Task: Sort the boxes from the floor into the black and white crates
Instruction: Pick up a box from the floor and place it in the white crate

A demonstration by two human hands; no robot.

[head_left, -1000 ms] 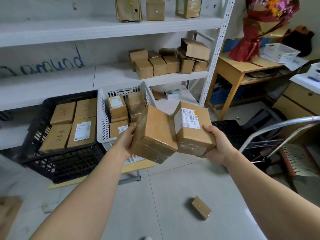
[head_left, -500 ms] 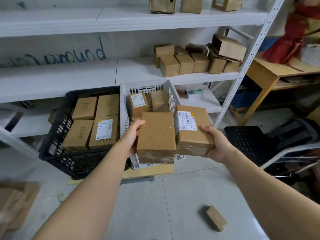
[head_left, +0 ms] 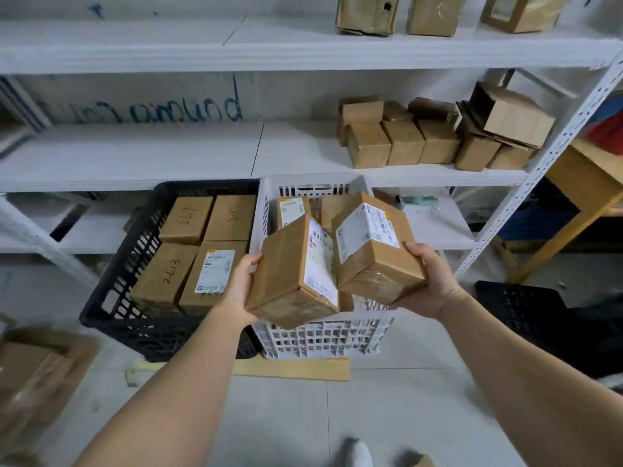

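My left hand [head_left: 240,288] grips a brown cardboard box [head_left: 285,274] by its left side, a white label showing on the box's right face. My right hand [head_left: 428,281] holds a second labelled brown box [head_left: 374,251] from its right side and underneath. Both boxes hang tilted above the front of the white crate [head_left: 323,338], which holds several labelled boxes. To its left stands the black crate [head_left: 135,318], holding several brown boxes, some with handwritten numbers.
White metal shelving [head_left: 303,163] behind the crates carries several small boxes. A flattened cardboard strip [head_left: 293,368] lies under the crates. Crumpled cardboard [head_left: 37,375] sits on the floor at left. A black crate [head_left: 526,308] and a wooden table [head_left: 586,183] are at right.
Both boxes have moved forward over the white crate. The left box has turned so that its labelled face shows. The view has come closer to the crates.
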